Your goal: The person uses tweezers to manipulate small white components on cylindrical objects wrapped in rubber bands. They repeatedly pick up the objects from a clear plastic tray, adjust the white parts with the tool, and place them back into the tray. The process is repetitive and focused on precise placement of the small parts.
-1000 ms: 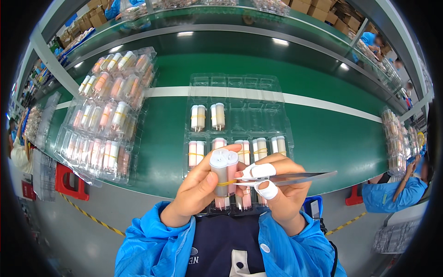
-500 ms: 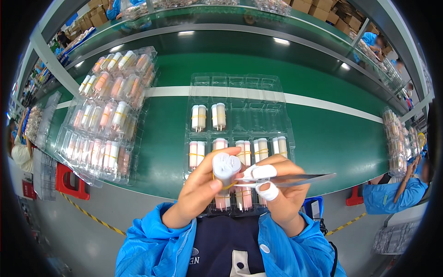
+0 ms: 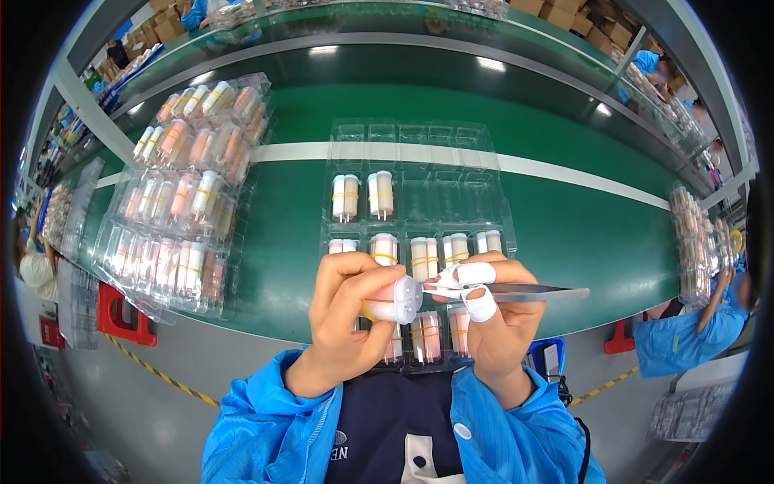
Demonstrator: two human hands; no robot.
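Note:
My left hand (image 3: 343, 310) grips a bundle of pale pink and white capped tubes (image 3: 395, 302), tilted so its white caps point right. Part of a yellow rubber band shows on the bundle beside my fingers. My right hand (image 3: 501, 343) pinches metal tweezers (image 3: 542, 294) between thumb and finger, both wrapped in white coverings. The tweezers' tips are close beside the caps; whether they touch cannot be made out. Below both hands lies a clear plastic tray (image 3: 409, 134), holding several banded tube bundles (image 3: 380, 195) in its middle and near rows. My hands hide part of the near rows.
Stacked clear trays full of tube bundles (image 3: 173, 198) stand at the left of the green table (image 3: 588, 230). More filled trays (image 3: 692, 250) lie at the far right, near a co-worker in a blue sleeve (image 3: 695, 343). Red stools (image 3: 127, 316) stand below the table's edge.
The bundle has turned from caps facing up to caps facing right, and my left fingers have shifted around it. The tweezers have come away from the band and sit by the caps.

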